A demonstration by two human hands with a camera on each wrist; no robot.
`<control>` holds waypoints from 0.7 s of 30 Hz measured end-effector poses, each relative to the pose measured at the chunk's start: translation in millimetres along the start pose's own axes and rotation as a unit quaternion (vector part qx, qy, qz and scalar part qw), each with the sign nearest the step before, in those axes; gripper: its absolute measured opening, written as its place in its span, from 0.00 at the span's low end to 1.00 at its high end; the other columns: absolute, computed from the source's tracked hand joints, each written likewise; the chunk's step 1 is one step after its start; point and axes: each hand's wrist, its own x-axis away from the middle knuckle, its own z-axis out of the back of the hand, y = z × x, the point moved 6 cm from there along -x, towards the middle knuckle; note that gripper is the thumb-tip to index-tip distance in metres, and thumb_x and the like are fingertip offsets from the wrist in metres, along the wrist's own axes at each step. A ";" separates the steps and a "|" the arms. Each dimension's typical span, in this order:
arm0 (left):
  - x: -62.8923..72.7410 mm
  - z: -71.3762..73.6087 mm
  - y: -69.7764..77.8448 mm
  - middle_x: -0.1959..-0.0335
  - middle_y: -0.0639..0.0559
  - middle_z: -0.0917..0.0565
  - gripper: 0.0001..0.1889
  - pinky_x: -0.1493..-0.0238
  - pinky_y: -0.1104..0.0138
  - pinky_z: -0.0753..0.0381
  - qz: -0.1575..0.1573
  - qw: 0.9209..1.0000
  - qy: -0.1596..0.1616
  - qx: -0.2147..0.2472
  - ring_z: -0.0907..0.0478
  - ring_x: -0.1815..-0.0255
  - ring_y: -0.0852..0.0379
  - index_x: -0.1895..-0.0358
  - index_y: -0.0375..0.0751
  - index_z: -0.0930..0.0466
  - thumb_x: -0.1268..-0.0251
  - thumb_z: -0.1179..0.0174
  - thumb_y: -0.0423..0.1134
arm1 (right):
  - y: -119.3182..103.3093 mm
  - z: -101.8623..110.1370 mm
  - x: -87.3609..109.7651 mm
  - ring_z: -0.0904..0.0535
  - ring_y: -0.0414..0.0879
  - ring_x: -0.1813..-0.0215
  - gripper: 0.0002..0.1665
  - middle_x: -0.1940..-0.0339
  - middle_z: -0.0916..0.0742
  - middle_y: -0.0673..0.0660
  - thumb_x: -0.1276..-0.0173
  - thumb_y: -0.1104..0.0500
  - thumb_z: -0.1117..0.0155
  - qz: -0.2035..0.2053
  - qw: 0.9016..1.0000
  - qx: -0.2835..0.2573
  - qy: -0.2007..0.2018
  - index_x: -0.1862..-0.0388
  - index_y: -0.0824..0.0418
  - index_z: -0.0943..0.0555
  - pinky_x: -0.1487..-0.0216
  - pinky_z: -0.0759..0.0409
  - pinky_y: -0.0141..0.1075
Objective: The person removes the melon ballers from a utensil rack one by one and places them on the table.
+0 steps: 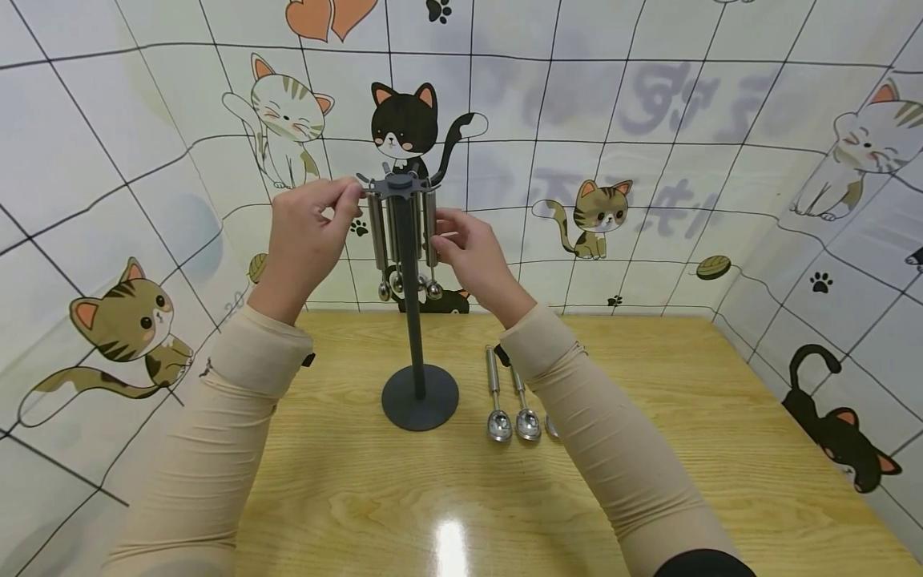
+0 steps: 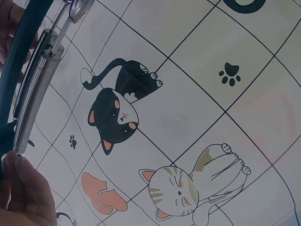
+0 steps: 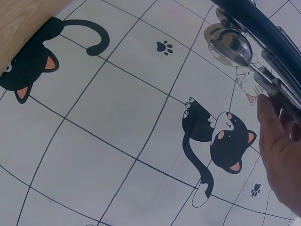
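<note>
A dark grey utensil stand [image 1: 413, 320] with a round base and a hooked top stands upright on the table. Several metal spoons [image 1: 378, 232] with thick handles and small round bowls hang from it, bowls down. My left hand [image 1: 310, 232] pinches a hook at the left of the top, its fingertips [image 2: 21, 162] right by the upper end of a hanging handle. On the other side, my right hand [image 1: 476, 256] holds the handle of the rightmost hanging spoon [image 1: 430, 232] between thumb and fingers. That spoon's bowl [image 3: 230, 46] shows in the right wrist view.
More metal spoons [image 1: 498, 425] lie side by side on the wooden table [image 1: 346, 489], right of the stand's base; my right sleeve partly covers them. A white wall covering [image 1: 505, 184] with cartoon cats and a line grid rises behind the table and on both sides.
</note>
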 end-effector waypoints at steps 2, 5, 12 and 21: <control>-0.1 0.0 -0.2 0.74 0.45 0.13 0.18 0.71 0.70 0.33 -0.001 1.000 0.000 -0.001 0.19 0.72 0.52 0.68 0.34 0.14 0.20 0.48 0.39 | -1.5 -0.6 0.3 0.17 0.55 0.45 0.26 0.45 0.18 0.61 0.21 0.67 0.46 0.002 1.000 -0.011 -0.004 0.26 0.59 0.29 0.44 0.19 0.40; -0.3 -0.2 -0.3 0.74 0.45 0.14 0.19 0.72 0.70 0.34 -0.004 1.000 0.000 -0.004 0.21 0.73 0.52 0.69 0.34 0.15 0.20 0.49 0.39 | -3.2 -1.1 0.6 0.17 0.56 0.45 0.27 0.45 0.19 0.62 0.21 0.68 0.48 0.003 1.000 -0.021 -0.009 0.25 0.57 0.31 0.44 0.18 0.44; -1.0 0.2 0.4 0.75 0.45 0.15 0.19 0.71 0.68 0.35 -0.010 1.000 0.003 -0.006 0.23 0.75 0.53 0.70 0.34 0.16 0.20 0.49 0.39 | -4.5 -0.3 2.0 0.17 0.52 0.46 0.28 0.45 0.20 0.61 0.21 0.67 0.48 -0.001 1.000 -0.021 -0.010 0.24 0.56 0.32 0.44 0.18 0.47; -0.2 0.8 0.6 0.75 0.45 0.15 0.18 0.71 0.68 0.34 -0.006 1.000 0.001 -0.006 0.24 0.75 0.53 0.69 0.34 0.15 0.20 0.48 0.39 | -4.0 3.8 0.6 0.18 0.54 0.44 0.28 0.44 0.19 0.61 0.21 0.67 0.49 -0.005 1.000 -0.019 -0.008 0.24 0.57 0.32 0.45 0.17 0.46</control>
